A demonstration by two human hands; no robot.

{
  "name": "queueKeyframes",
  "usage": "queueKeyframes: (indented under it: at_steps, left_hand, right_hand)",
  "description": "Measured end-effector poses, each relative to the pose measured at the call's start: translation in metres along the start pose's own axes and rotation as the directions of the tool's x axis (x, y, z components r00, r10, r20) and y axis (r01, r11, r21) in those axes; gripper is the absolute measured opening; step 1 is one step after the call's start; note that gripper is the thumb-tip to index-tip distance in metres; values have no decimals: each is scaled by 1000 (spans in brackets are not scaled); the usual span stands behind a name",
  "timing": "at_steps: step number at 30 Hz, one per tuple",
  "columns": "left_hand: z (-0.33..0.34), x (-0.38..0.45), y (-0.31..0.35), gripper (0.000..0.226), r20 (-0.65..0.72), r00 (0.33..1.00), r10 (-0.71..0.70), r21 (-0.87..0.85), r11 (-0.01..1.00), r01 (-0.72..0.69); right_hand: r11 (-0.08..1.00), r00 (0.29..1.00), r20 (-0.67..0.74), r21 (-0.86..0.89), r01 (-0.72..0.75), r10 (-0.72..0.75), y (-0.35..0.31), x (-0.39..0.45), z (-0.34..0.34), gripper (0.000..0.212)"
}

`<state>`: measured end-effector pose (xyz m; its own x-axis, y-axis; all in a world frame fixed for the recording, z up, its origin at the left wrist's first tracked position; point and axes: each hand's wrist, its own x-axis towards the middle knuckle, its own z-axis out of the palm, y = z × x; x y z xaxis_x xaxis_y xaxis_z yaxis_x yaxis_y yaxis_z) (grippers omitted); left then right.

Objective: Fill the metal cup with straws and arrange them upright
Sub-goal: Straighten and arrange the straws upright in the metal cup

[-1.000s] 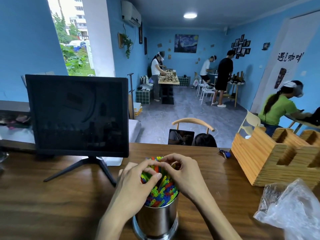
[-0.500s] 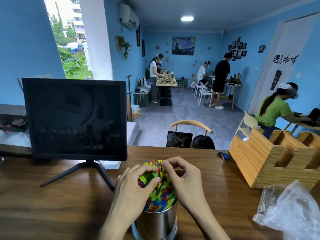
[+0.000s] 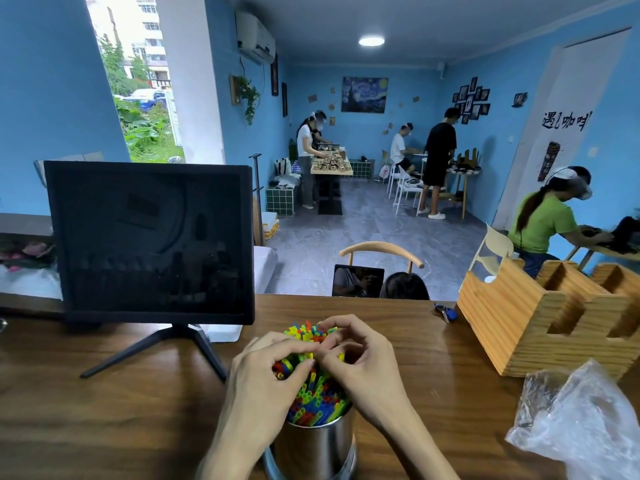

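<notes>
The cup (image 3: 313,445) is kept just below both wrists. The straws (image 3: 313,393) inside are gathered upright between 2 hands: the left hand (image 3: 263,379) and right hand (image 3: 360,368) are curled around the bundle's top, apparently pinching it. Compared with 0.5 s earlier, the fingertips have been drawn closer together.

Two bare forearms, entering from the near edge, one left and one right. No sleeves, no watch, no bracelet in view. Bare hands: left (image 3: 266,372), right (image 3: 360,368). No gloves, no rings visible. Short, plain fingernails, unpainted.
</notes>
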<state>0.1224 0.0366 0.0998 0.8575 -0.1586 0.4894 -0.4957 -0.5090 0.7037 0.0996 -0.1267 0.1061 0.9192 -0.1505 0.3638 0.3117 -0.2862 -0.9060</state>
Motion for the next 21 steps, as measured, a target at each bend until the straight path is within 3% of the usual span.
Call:
queueKeyframes:
  at_steps: [7, 16, 21]
  left_hand:
    - [-1, 1, -2, 30, -8, 1000, -15, 51, 999, 16]
    - [-4, 0, 0, 44, 52, 998, 21, 0, 1000, -21]
    - [-2, 3, -3, 43, 71, 997, 12, 11, 1000, -13]
  right_hand:
    - [999, 1000, -1, -42, -21, 21, 2, -3, 3, 30]
    - [1000, 999, -43, 3, -14, 15, 3, -6, 5, 42]
    - [1000, 998, -62, -12, -6, 5, 5, -8, 6, 22]
